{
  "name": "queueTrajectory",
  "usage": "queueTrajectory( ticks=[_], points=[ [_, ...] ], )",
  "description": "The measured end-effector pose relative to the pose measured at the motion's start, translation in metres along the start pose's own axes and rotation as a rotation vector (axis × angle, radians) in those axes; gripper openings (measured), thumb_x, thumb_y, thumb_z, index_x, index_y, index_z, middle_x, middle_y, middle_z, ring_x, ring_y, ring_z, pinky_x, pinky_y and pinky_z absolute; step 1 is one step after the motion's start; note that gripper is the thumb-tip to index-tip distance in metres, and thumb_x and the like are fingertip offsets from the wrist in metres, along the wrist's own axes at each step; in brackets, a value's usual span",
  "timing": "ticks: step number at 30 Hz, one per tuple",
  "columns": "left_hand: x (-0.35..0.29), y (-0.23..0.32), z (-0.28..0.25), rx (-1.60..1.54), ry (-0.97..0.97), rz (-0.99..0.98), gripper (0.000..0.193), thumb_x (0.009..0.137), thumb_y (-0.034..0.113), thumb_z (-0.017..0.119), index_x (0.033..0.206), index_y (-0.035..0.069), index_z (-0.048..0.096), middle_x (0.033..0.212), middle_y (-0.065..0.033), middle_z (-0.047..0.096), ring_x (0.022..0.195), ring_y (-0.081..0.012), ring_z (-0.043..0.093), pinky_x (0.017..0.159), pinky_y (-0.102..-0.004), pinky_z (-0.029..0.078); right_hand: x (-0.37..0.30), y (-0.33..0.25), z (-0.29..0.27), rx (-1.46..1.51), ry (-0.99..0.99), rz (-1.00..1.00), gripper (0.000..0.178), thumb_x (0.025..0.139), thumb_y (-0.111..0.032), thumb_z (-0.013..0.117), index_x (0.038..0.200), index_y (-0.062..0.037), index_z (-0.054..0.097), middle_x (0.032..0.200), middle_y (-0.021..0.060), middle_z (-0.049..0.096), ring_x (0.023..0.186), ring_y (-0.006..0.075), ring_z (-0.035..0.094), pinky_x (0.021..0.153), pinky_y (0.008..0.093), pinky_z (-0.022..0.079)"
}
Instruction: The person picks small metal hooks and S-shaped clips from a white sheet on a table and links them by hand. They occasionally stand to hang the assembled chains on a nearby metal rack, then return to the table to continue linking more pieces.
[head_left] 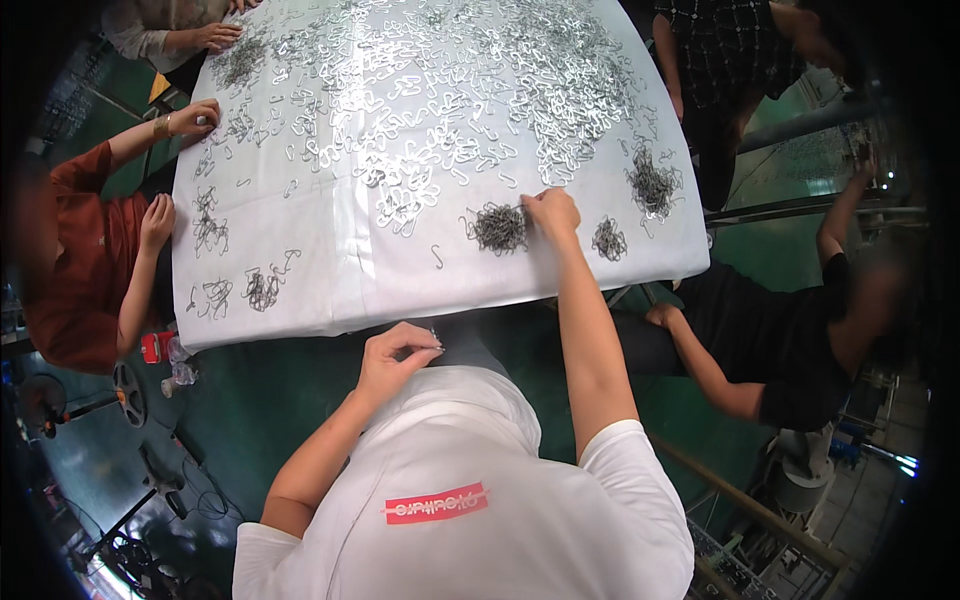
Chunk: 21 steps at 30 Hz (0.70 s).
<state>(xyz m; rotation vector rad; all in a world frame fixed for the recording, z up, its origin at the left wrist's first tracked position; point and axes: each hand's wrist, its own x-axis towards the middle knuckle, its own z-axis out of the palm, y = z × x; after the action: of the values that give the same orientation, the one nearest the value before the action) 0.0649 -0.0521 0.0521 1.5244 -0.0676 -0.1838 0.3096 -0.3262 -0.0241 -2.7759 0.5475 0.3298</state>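
Small S-shaped metal hooks lie scattered over a table covered with white cloth. My right hand reaches over the near part of the table, its fingertips pinched at the right edge of a dark pile of hooks. Whatever those fingers hold is hidden. Off the near table edge, in front of my body, my left hand is curled with thumb and fingers together; a small shiny bit shows at the tips, too small to name. One loose hook lies left of the dark pile.
Other dark piles sit to the right, a small pile and a larger pile. A person in a rust-red top works at the left edge. Someone in black sits at the right. A fan stands lower left.
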Motion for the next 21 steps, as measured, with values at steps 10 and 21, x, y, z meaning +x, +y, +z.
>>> queueTrajectory(
  ticks=[10,21],
  points=[
    [0.014,-0.002,0.006,0.004,-0.005,-0.049,0.012,0.077,-0.005,0.069,0.088,-0.001,0.069,0.089,-0.0066,0.067,0.080,-0.0108,0.060,0.072,-0.0233,0.047,0.021,0.009,-0.013,0.231,-0.262,-0.140,0.036,0.072,-0.042,0.071,0.087,-0.0094,0.073,0.083,0.0150,0.071,0.079,0.0298,0.068,0.074,0.0387,0.052],
    [0.012,-0.002,-0.001,0.048,-0.019,-0.004,0.013,0.077,-0.002,0.069,0.090,0.002,0.070,0.091,-0.0069,0.068,0.076,-0.0119,0.063,0.068,-0.0237,0.051,-0.036,0.001,-0.036,0.412,-0.114,-0.526,0.035,0.068,-0.016,0.073,0.100,-0.0064,0.062,0.093,0.0156,0.067,0.090,0.0301,0.064,0.080,0.0398,0.050]
  ],
)
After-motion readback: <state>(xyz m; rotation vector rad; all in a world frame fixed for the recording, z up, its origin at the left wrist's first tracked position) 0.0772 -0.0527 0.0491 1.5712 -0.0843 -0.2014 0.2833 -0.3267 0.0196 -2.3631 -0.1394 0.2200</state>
